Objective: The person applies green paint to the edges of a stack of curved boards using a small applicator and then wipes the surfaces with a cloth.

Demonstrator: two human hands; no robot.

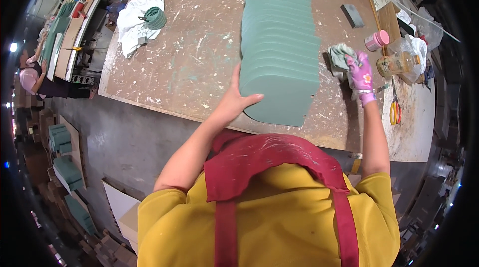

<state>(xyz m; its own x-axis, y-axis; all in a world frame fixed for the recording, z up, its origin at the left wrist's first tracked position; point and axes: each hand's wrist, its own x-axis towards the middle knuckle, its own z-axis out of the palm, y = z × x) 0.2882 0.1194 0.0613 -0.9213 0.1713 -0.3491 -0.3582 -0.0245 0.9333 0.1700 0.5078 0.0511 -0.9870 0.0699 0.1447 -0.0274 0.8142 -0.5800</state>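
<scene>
A long row of overlapping green sheets [279, 98], each with rounded corners, runs away from me down the middle of the worktable. My bare left hand [234, 98] is spread against the left edge of the nearest sheets, thumb lying over the top one and index finger stretched along the side. Its other fingers are partly hidden. To the right of the row, my right hand [363, 72] wears a pink flowered glove. Its fingers are closed on a crumpled pale green cloth [342, 56], held over the table.
On the stained brown worktable [199, 42] lie a white cloth [142, 15], a green tape-like roll [154, 18] and a grey block [353, 15]. At right are a pink jar [376, 40], a plastic bottle [397, 63] and yellow-handled scissors [395, 112]. Another person [37, 75] works far left.
</scene>
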